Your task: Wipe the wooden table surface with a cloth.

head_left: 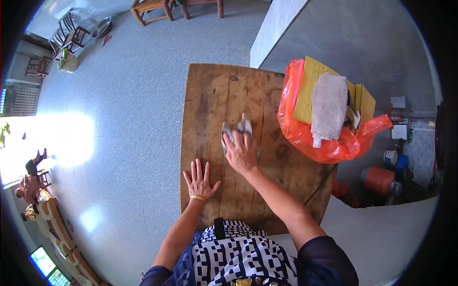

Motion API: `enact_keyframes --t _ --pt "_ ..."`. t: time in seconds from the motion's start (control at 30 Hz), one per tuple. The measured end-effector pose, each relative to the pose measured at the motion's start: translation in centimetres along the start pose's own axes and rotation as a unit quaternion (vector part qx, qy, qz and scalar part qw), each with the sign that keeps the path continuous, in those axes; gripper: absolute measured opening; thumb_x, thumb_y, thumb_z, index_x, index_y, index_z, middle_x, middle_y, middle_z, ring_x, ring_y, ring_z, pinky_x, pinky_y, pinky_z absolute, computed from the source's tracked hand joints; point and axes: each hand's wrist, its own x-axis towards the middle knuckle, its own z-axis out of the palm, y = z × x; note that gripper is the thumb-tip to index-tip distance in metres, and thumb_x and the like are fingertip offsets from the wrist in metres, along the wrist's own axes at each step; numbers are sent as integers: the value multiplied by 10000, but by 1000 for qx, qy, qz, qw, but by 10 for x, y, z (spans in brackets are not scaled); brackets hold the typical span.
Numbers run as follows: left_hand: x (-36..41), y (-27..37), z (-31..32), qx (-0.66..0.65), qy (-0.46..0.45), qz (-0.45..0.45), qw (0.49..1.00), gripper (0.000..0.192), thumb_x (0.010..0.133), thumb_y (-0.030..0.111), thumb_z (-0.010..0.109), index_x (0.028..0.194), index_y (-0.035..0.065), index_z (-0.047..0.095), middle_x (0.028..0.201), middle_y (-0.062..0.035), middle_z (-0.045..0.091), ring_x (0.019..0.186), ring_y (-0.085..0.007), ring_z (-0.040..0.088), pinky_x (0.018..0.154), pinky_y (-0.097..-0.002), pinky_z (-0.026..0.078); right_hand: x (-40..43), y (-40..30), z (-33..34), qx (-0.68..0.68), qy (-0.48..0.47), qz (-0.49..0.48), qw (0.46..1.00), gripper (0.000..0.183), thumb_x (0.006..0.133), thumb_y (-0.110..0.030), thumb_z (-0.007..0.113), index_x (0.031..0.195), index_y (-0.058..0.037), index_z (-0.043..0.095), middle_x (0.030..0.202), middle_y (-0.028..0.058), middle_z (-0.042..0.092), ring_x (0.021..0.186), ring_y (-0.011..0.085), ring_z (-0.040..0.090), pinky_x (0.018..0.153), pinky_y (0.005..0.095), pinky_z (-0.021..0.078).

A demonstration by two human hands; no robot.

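Observation:
Under my right hand (241, 152) a crumpled greyish cloth (245, 124) is pressed against the top of a worn wooden table (229, 93). The fingers lie over the cloth and hide part of it. My left hand (200, 182) rests flat near the table's left edge, fingers spread, with a gold-coloured bracelet (198, 198) at the wrist. At the table's right side lies a red plastic bag (295, 137). Yellow sheets with embossed circles (306, 96) are on the bag, and a folded grey towel (329, 107) lies over them.
Below the table's right side stand a red container (379, 180) and a white tub (390, 156). Wooden stools (154, 6) are beyond the far edge. Chairs (73, 35), a metal basin (102, 28) and a potted plant (68, 62) line the left. People (30, 186) sit by a wooden bench (57, 225).

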Motion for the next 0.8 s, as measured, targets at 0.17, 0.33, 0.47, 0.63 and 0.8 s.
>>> enact_keyframes --t 0.17,0.33,0.47,0.63,0.8 --pt "-1 -4 4 -1 20 4 1000 867 710 574 576 1414 146 305 1509 -175 102 1398 -330 66 1076 -596 18 118 15 3 -22 44 50 998 530 733 -261 624 1239 -185 487 1215 86 416 1092 309 405 810 522 376" --pt "0 1 5 -3 23 12 1000 866 708 580 573 1411 147 314 1508 -174 109 1397 -330 73 1076 -595 17 214 41 7 -39 23 117 992 527 785 -294 602 1273 -160 455 1209 87 419 1139 319 391 812 542 383" --pt "-1 1 5 -4 23 16 1000 866 710 589 562 1414 152 310 1508 -171 111 1398 -324 76 1078 -592 12 223 43 5 -54 3 127 990 497 823 -298 580 1269 -115 459 1218 84 440 1138 299 404 800 564 409" --pt "-3 -5 3 -1 16 9 1000 867 725 590 544 1426 154 280 1512 -167 99 1401 -318 63 1080 -588 8 158 16 12 -40 -10 122 992 567 770 -308 635 1269 -113 448 1204 97 422 1161 322 383 799 540 405" --pt "-1 -3 1 2 8 5 1000 843 763 608 494 1438 165 250 1519 -151 72 1405 -309 37 1076 -593 3 112 5 13 -55 15 87 995 588 726 -302 669 1244 -113 465 1167 93 437 1063 302 431 773 522 408"
